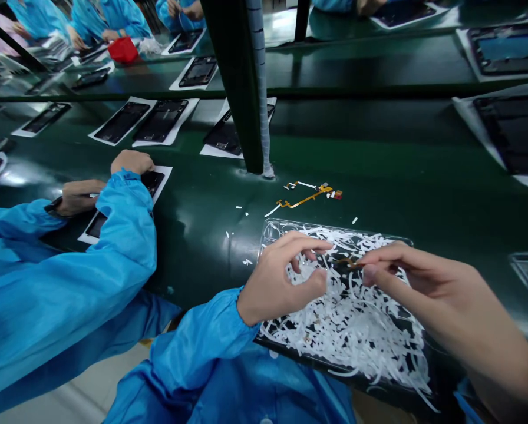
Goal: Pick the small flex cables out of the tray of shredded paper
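Note:
My right hand pinches a small orange-brown flex cable between thumb and fingertips, above a clear plastic tray. Facing it from the left, my left hand has its thumb and index finger apart, near the cable's free end, with nothing visibly held. Loose white strips fill the tray beneath both hands. Beyond the tray's far edge, more orange flex cable with white strips attached lies on the green table.
A dark post with a wrapped cable rises from the table ahead. Device frames on white sheets lie along the benches. At left, a co-worker's sleeve and hands are over another frame. A second clear tray sits at right.

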Available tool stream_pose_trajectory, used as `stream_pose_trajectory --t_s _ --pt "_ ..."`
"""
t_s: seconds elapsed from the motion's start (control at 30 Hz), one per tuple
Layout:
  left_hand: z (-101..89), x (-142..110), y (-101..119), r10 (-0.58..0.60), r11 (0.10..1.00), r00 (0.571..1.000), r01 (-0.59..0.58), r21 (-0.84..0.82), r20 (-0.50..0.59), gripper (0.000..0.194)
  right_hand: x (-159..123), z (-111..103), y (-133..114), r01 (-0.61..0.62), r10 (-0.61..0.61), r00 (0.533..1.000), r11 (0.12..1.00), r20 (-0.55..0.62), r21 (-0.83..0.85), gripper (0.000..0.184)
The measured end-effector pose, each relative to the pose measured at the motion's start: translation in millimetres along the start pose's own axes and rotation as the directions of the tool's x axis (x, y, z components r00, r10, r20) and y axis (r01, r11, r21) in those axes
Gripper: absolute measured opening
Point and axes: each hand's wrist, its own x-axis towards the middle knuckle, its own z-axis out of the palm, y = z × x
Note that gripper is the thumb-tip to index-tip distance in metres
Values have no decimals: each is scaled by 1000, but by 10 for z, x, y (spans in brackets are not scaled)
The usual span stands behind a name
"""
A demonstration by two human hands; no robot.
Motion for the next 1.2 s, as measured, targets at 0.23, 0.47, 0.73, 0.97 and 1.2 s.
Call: stream_pose_trajectory --t_s 0.23,0.47,0.73,0.97,1.2 --pt "32 105 56 70 998 993 -70 4 -92 11 -18 59 -64 62 -62 996 998 65 7 28" --pt "-220 146 -17 49 997 981 -59 -47 -188 12 -33 25 86 63 -59 993 997 102 -38 28" --pt "-43 38 60 143 979 971 -110 171 -193 11 -34 21 87 149 -149 987 989 66 14 17" --pt "114 15 95 148 958 988 -132 257 -47 10 -57 91 -31 284 -282 957 958 67 -30 13" --pt "71 19 30 176 867 984 -147 476 -15 9 -120 52 -12 270 -269 963 949 27 -166 19"
